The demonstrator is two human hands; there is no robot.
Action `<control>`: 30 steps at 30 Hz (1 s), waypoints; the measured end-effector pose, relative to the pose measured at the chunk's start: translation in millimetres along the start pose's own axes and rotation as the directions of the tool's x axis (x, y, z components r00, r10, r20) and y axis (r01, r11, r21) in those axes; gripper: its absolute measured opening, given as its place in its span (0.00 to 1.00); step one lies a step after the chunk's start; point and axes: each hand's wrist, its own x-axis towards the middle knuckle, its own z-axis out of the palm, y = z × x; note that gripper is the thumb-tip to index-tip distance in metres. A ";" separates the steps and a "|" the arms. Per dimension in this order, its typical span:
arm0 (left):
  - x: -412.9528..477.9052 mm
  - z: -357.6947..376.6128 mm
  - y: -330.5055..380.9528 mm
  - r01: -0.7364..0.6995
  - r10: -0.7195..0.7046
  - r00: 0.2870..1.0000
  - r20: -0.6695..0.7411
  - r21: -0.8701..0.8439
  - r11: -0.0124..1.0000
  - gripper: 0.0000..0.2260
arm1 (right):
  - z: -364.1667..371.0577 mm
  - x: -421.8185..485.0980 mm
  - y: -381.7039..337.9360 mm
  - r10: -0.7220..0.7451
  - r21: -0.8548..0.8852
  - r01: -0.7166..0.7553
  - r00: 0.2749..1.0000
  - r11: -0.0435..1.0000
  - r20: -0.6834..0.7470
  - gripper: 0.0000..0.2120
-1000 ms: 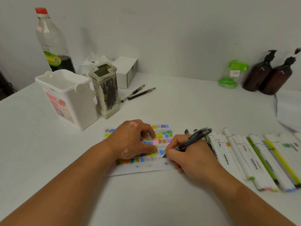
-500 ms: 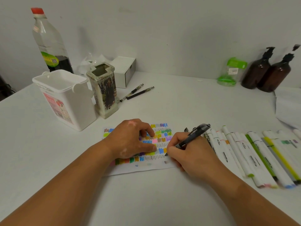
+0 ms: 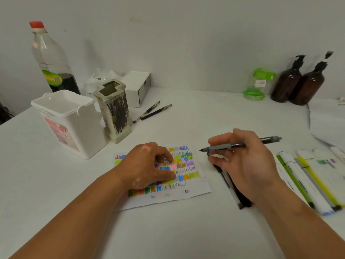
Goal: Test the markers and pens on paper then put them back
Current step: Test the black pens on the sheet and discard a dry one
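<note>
Right hand grips pen; left hand presses paper.
The pen is pinched between thumb and fingers, tip pointing left, just beyond the paper's right edge and clear of it. The left hand grasps nothing; its fingertips rest on the coloured swatches. A row of markers lies on the table at right; a holder and a tub stand at rear left.
</note>
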 end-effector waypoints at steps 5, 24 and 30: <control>0.3 0.9 -1.8 -0.009 0.009 1.000 0.000 0.000 1.000 0.16 | 0.1 1.9 -12.2 -0.030 0.373 -0.007 0.995 0.928 0.093 0.12; -0.3 2.9 -4.2 -0.014 0.014 1.000 -0.023 0.005 1.000 0.18 | -17.6 -3.3 -23.1 0.047 0.562 -0.177 0.970 0.808 0.238 0.29; 0.3 3.5 -5.0 -0.021 0.021 1.000 -0.018 0.012 1.000 0.20 | -11.1 -1.1 -24.7 0.111 0.447 -0.187 0.975 0.875 0.191 0.32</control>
